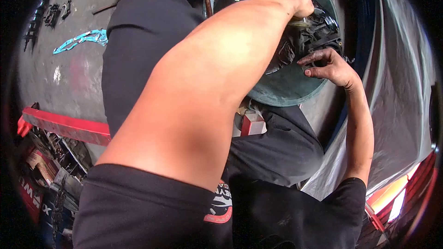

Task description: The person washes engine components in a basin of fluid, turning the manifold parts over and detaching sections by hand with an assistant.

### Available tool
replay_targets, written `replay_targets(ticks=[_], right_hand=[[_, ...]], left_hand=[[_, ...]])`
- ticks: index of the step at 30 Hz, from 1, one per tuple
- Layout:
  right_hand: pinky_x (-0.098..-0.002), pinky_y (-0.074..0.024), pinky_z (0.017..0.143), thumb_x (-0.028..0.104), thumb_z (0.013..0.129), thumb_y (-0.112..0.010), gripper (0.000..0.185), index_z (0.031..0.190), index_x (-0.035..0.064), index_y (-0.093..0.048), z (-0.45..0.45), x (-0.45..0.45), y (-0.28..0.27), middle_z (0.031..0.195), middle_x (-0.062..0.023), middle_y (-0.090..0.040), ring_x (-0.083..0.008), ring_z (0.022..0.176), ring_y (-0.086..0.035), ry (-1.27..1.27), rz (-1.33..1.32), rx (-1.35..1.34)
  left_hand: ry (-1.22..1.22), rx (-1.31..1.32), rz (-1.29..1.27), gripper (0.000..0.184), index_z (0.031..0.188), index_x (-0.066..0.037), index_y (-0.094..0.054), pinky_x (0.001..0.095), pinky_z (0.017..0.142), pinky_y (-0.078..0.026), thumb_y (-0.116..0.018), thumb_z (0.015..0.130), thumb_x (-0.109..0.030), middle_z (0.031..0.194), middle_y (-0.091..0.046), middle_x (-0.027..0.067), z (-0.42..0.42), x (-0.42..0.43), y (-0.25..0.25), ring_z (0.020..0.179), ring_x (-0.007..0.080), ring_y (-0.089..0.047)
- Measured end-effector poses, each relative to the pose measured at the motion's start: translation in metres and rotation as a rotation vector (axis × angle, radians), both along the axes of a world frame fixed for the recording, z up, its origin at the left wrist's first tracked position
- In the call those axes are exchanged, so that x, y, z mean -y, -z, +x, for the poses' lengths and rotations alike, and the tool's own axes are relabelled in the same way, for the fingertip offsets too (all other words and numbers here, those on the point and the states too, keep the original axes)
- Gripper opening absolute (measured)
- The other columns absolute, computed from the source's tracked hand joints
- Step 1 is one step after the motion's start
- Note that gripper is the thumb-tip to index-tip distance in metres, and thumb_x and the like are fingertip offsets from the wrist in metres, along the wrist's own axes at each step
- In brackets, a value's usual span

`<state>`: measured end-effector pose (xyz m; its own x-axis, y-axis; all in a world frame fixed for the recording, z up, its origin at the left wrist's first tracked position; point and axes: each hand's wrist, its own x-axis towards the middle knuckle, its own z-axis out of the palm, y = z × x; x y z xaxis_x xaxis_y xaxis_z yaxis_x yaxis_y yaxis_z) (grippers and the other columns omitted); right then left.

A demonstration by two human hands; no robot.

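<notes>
A round green tub point(295, 94) at the upper right holds dark, greasy mechanical parts point(318, 34) and some dark liquid. My left hand point(295, 1) is over the far side of the tub with its fingers curled down among the parts; what they close on is hidden. A thin yellowish strip point(300, 24) shows just below it. My right hand point(331, 68) is at the tub's near right rim beside the parts, its blackened fingers and thumb apart with nothing between them.
My legs in dark trousers point(277, 147) flank the tub. A red box point(252, 124) is between them. A blue cloth point(85, 40) and metal parts point(53, 14) lie on the grey floor at left, by a red bar point(69, 125). Plastic sheeting point(399, 74) hangs at right.
</notes>
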<state>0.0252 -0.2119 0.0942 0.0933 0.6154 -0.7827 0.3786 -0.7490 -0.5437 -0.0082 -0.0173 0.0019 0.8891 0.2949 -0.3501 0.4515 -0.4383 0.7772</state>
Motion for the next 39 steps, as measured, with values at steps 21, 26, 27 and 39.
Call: replay_targets(ticks=[21, 26, 27, 39], right_hand=[[-0.0270, -0.0517, 0.083, 0.005, 0.083, -0.079, 0.034, 0.116, 0.0022, -0.073, -0.020, 0.001, 0.008, 0.105, -0.0049, -0.073, -0.0108, 0.092, -0.063, 0.085, 0.084, -0.030], [-0.0324, -0.0531, 0.092, 0.005, 0.086, -0.075, 0.026, 0.111, -0.0014, -0.074, -0.012, -0.008, -0.004, 0.108, -0.0093, -0.074, -0.0162, 0.099, -0.067, 0.070, -0.008, 0.010], [-0.0322, -0.0531, 0.092, 0.005, 0.085, -0.075, 0.025, 0.110, -0.0015, -0.074, -0.012, -0.008, -0.005, 0.106, -0.0095, -0.075, -0.0162, 0.098, -0.067, 0.050, 0.016, 0.015], [-0.0323, -0.0542, 0.088, -0.003, 0.078, -0.063, 0.026, 0.100, -0.0025, -0.076, -0.019, 0.006, 0.011, 0.096, -0.0136, -0.076, -0.0226, 0.091, -0.071, 0.095, 0.252, 0.292]], left_hand=[[0.056, 0.084, 0.125, 0.050, 0.125, -0.009, -0.070, 0.0453, 0.101, -0.051, -0.071, 0.085, -0.037, 0.125, -0.069, 0.0170, 0.005, -0.001, 0.012, 0.118, 0.0353, -0.064], [0.061, 0.062, 0.113, 0.050, 0.124, -0.008, -0.070, 0.0443, 0.102, -0.050, -0.072, 0.085, -0.037, 0.125, -0.069, 0.0174, 0.015, -0.003, 0.016, 0.119, 0.0350, -0.064], [0.051, 0.068, 0.111, 0.049, 0.124, -0.008, -0.070, 0.0440, 0.102, -0.050, -0.072, 0.085, -0.038, 0.125, -0.069, 0.0175, 0.017, -0.004, 0.020, 0.119, 0.0350, -0.064], [0.048, 0.192, 0.174, 0.048, 0.121, -0.003, -0.070, 0.0417, 0.104, -0.049, -0.070, 0.083, -0.033, 0.130, -0.066, 0.0197, 0.021, -0.004, 0.050, 0.124, 0.0343, -0.061]])
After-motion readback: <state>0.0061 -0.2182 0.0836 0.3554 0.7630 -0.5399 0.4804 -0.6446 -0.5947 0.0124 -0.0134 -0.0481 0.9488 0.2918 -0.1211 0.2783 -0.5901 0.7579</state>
